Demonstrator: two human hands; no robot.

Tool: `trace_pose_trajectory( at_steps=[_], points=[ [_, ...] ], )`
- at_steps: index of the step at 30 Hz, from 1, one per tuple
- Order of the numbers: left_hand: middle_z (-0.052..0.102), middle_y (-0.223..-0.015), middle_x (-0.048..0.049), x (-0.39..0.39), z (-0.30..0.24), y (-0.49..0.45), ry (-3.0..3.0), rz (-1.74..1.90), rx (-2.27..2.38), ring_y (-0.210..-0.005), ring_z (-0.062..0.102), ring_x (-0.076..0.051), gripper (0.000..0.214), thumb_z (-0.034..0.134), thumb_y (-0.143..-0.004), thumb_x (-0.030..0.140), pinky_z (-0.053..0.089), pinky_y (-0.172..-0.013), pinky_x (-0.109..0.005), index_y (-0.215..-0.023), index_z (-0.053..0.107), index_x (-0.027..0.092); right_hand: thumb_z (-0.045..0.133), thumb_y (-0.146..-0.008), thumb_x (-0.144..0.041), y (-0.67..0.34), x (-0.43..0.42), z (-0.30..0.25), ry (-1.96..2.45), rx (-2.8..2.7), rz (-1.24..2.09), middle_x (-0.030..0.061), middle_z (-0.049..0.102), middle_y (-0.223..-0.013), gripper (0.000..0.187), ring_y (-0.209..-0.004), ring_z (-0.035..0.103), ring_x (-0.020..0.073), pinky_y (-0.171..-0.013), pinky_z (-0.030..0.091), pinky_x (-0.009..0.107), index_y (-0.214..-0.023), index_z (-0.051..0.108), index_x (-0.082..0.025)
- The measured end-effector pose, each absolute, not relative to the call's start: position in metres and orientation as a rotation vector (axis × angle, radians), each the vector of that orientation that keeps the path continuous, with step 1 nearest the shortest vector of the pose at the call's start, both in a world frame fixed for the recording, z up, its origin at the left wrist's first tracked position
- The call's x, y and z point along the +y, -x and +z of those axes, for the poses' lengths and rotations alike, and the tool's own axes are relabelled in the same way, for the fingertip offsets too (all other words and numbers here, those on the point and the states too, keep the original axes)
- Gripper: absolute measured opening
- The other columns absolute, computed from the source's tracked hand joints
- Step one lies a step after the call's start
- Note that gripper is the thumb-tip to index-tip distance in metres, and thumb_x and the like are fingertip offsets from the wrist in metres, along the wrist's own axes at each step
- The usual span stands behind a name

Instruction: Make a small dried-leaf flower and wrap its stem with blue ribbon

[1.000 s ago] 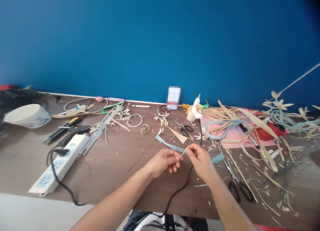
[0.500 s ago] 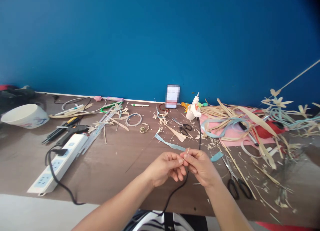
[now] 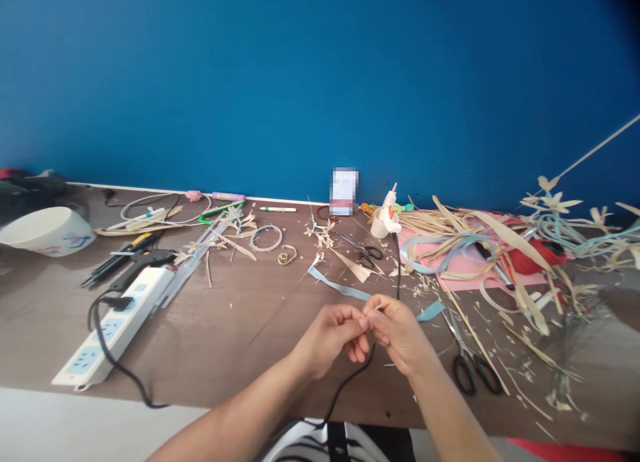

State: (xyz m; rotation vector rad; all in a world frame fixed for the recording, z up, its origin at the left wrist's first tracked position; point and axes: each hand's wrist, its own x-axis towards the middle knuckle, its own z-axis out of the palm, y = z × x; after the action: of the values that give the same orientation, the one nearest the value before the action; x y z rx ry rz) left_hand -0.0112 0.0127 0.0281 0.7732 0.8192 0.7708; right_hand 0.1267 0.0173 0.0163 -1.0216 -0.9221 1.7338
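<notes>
My left hand [image 3: 339, 335] and my right hand [image 3: 395, 330] meet fingertip to fingertip above the front middle of the table. Both are closed in a pinch around a small pale strip [image 3: 380, 307], whose tip shows at the right fingers; the rest of it is hidden. Behind the hands a light blue ribbon [image 3: 340, 287] lies on the tabletop, and a shorter blue piece [image 3: 431, 311] is just right of the right hand. Black-handled scissors [image 3: 470, 365] rest open to the right of my right forearm. A black cable [image 3: 345, 389] passes beneath the hands.
A white glue gun [image 3: 389, 212] stands in a small cup, with smaller scissors [image 3: 370, 254] nearby. Dried pale strips [image 3: 450, 215] and a pink sheet [image 3: 420, 249] crowd the right side. Leftward are a power strip [image 3: 117, 322], a black glue gun [image 3: 140, 265] and a white bowl [image 3: 45, 232].
My right hand has rolled slightly, so the pale strip that stood upright between the fingertips now lies flatter. The left hand stays nearly in place. The view has shifted a little.
</notes>
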Motion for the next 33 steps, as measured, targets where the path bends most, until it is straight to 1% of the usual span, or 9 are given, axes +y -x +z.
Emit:
trace_pose_trajectory(
  at_steps=[2,4,8,11,13,18,23,28,33],
  points=[
    [0.056,-0.045,0.0004,0.012,0.029,0.013,-0.706,0.747,0.776,-0.034,0.047,-0.006,0.025,0.063,-0.068,0.035,0.033,-0.035,-0.015,-0.064,0.057,0.011,0.068,-0.065,-0.039,-0.13,0.017,0.019,0.919,-0.883,1.895,-0.0058,0.048,-0.057,0.033,-0.037,0.024,0.0008,-0.037,0.012,0.017,-0.089,0.06,-0.017],
    [0.056,-0.046,0.0008,0.012,0.03,0.015,-0.659,0.71,0.737,-0.034,0.047,-0.006,0.023,0.063,-0.068,0.034,0.033,-0.034,-0.015,-0.067,0.059,0.011,0.066,-0.068,-0.037,-0.133,0.017,0.022,0.891,-0.878,1.939,-0.0045,0.05,-0.059,0.035,-0.036,0.024,-0.0001,-0.037,0.01,0.017,-0.095,0.061,-0.016],
    [0.057,-0.047,0.0003,0.012,0.031,0.017,-0.638,0.67,0.711,-0.035,0.049,-0.006,0.024,0.062,-0.069,0.034,0.035,-0.035,-0.015,-0.071,0.061,0.011,0.064,-0.071,-0.032,-0.13,0.018,0.025,0.993,-0.94,1.792,-0.0035,0.051,-0.05,0.019,-0.035,0.026,0.0005,-0.036,0.01,0.018,-0.074,0.065,-0.013],
    [0.059,-0.051,-0.0004,0.011,0.03,0.018,-0.651,0.659,0.707,-0.038,0.052,-0.006,0.027,0.064,-0.068,0.035,0.038,-0.036,-0.014,-0.075,0.062,0.01,0.066,-0.07,-0.029,-0.125,0.018,0.025,1.036,-0.939,1.689,-0.0056,0.047,-0.045,0.022,-0.035,0.026,0.0011,-0.036,0.012,0.019,-0.058,0.057,-0.014],
    [0.061,-0.054,-0.0012,0.01,0.029,0.018,-0.674,0.653,0.718,-0.041,0.055,-0.007,0.027,0.065,-0.066,0.034,0.039,-0.037,-0.014,-0.078,0.062,0.01,0.067,-0.068,-0.029,-0.122,0.018,0.024,1.045,-0.928,1.645,-0.0069,0.043,-0.044,0.028,-0.036,0.025,0.0016,-0.036,0.012,0.019,-0.052,0.05,-0.015],
    [0.065,-0.059,-0.003,0.01,0.024,0.019,-0.786,0.621,0.827,-0.041,0.056,-0.008,0.027,0.066,-0.064,0.034,0.035,-0.036,-0.014,-0.074,0.061,0.01,0.067,-0.068,-0.029,-0.122,0.019,0.018,1.098,-0.953,1.514,-0.0096,0.031,-0.044,0.032,-0.039,0.023,0.0034,-0.039,0.017,0.02,-0.051,0.044,-0.017],
    [0.066,-0.066,-0.004,0.01,0.022,0.018,-0.938,0.607,0.949,-0.04,0.052,-0.005,0.026,0.066,-0.062,0.035,0.028,-0.035,-0.015,-0.063,0.057,0.011,0.066,-0.069,-0.03,-0.123,0.019,0.016,1.16,-1.075,1.364,-0.0091,0.029,-0.046,0.037,-0.042,0.024,0.0047,-0.041,0.019,0.02,-0.049,0.037,-0.018],
    [0.053,-0.046,0.004,0.009,0.022,0.015,-0.998,0.618,1.028,-0.037,0.046,-0.006,0.029,0.07,-0.056,0.034,0.029,-0.036,-0.016,-0.056,0.049,0.014,0.065,-0.07,-0.031,-0.121,0.018,0.016,1.21,-1.129,1.278,-0.0091,0.027,-0.047,0.039,-0.043,0.023,0.0054,-0.042,0.018,0.021,-0.049,0.034,-0.018],
    [0.045,-0.04,0.0075,0.008,0.021,0.014,-1.021,0.649,1.021,-0.036,0.038,-0.004,0.034,0.071,-0.055,0.034,0.03,-0.037,-0.017,-0.054,0.042,0.016,0.064,-0.07,-0.033,-0.12,0.017,0.015,1.252,-1.144,1.238,-0.0093,0.026,-0.048,0.039,-0.043,0.022,0.0058,-0.042,0.019,0.021,-0.05,0.034,-0.019]
  ],
)
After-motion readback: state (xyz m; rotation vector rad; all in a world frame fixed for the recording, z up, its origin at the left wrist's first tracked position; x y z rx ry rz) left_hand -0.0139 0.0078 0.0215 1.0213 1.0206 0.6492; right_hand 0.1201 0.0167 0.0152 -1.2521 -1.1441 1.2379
